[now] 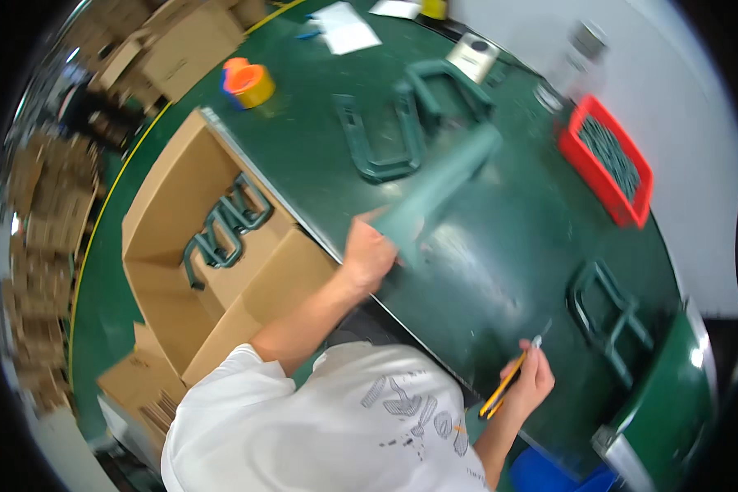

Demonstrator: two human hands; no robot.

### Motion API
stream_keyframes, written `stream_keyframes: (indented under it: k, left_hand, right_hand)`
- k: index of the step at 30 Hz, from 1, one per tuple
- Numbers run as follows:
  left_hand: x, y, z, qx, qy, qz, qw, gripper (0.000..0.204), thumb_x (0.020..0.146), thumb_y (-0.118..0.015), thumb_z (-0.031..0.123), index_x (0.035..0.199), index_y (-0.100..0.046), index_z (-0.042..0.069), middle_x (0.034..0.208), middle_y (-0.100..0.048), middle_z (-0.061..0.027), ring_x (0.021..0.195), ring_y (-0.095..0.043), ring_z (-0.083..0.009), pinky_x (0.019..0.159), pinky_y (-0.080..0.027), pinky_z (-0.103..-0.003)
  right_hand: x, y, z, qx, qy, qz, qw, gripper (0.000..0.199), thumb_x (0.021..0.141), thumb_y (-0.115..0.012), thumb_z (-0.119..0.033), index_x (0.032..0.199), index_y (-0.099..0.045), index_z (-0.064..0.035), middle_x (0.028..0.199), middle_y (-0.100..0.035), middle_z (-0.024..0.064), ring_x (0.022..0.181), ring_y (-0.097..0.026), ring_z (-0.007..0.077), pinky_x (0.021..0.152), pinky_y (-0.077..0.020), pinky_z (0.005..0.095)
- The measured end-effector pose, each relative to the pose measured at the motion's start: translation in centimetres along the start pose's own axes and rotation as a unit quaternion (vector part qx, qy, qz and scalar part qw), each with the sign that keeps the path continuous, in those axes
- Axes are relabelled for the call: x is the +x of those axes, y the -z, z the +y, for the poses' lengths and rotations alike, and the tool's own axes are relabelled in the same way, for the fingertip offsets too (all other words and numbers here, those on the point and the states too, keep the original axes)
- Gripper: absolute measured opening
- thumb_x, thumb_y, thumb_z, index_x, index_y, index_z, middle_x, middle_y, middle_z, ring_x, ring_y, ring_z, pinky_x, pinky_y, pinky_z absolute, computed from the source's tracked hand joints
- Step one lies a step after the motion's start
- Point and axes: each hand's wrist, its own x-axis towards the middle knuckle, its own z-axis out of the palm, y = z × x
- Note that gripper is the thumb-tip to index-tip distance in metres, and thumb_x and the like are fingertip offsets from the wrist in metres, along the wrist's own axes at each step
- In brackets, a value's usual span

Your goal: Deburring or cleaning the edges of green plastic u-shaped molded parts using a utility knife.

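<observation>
My left hand (369,256) is closed around one end of a green part (444,193), smeared by motion, so its exact shape is hard to make out. It hangs over the green tabletop (492,271). Near the table's front edge, my right hand (535,379) grips a yellow and black utility knife (504,389), its blade end pointing away from me. Beyond the blurred part lie a green U-shaped handle (380,168) and another angular green piece (459,78). More bent green handles (603,316) rest on the table to the right of my right hand.
On the left, an open cardboard box (160,205) holds several green handles (225,225). A red basket (574,156) of thin green pieces stands at the right. Tape rolls (250,84) and white paper (347,29) lie farther back. A curved green metal piece (672,394) is at far right.
</observation>
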Motion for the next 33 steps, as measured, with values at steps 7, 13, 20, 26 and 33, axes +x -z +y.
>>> stream_keyframes:
  k: [7,13,20,26,33]
  left_hand:
    - [-2.8,3.1,0.0,-0.234,-0.234,-0.136,0.934,0.048,0.081,-0.07,0.034,0.112,-0.052,0.001,0.094,-0.065,-0.0134,0.085,-0.063,-0.0236,0.078,-0.05,-0.039]
    - [-2.0,21.6,-0.4,-0.022,-0.039,0.378,0.925,0.026,0.087,-0.061,0.017,0.104,-0.058,-0.002,0.085,-0.066,-0.0135,0.067,-0.066,-0.0192,0.054,-0.05,-0.029]
    - [-12.1,44.3,-8.0,0.552,0.299,0.525,0.576,0.027,0.077,-0.063,0.025,0.088,-0.068,0.0,0.09,-0.067,-0.0191,0.085,-0.065,-0.0356,0.075,-0.053,-0.042]
    - [-12.1,50.0,-11.9,0.644,0.328,0.417,0.551,0.013,0.077,-0.06,0.014,0.084,-0.07,0.009,0.092,-0.068,-0.0149,0.087,-0.066,-0.0324,0.077,-0.053,-0.039]
    - [-9.3,53.3,-10.8,0.734,0.026,0.232,0.637,0.02,0.067,-0.06,0.004,0.081,-0.071,0.011,0.094,-0.066,-0.0065,0.095,-0.058,-0.0252,0.083,-0.05,-0.033]
  right_hand:
    - [0.9,-1.3,2.7,-0.014,-0.028,-0.035,0.999,0.029,0.096,-0.049,-0.022,0.092,-0.062,0.0033,0.049,-0.051,0.0045,0.041,-0.043,0.0077,0.04,-0.0302,0.0197]
    - [2.9,-4.8,1.7,-0.044,-0.015,-0.071,0.996,0.029,0.097,-0.048,-0.024,0.093,-0.063,0.001,0.05,-0.05,0.0029,0.042,-0.042,0.006,0.04,-0.0292,0.0185]
    - [5.1,-6.0,4.1,-0.125,0.079,-0.068,0.987,0.023,0.094,-0.051,-0.02,0.093,-0.063,-0.0007,0.054,-0.047,0.0009,0.046,-0.041,0.0057,0.044,-0.029,0.0198]
    - [1.6,-9.7,-0.7,-0.235,0.077,-0.018,0.969,0.033,0.094,-0.051,-0.02,0.079,-0.06,0.007,0.059,-0.056,0.0104,0.055,-0.048,0.0184,0.054,-0.0401,0.0333]
    - [0.6,-11.0,-0.8,-0.28,0.104,0.029,0.954,0.04,0.095,-0.052,-0.028,0.086,-0.065,0.009,0.058,-0.055,0.0099,0.055,-0.046,0.0175,0.054,-0.0411,0.033]
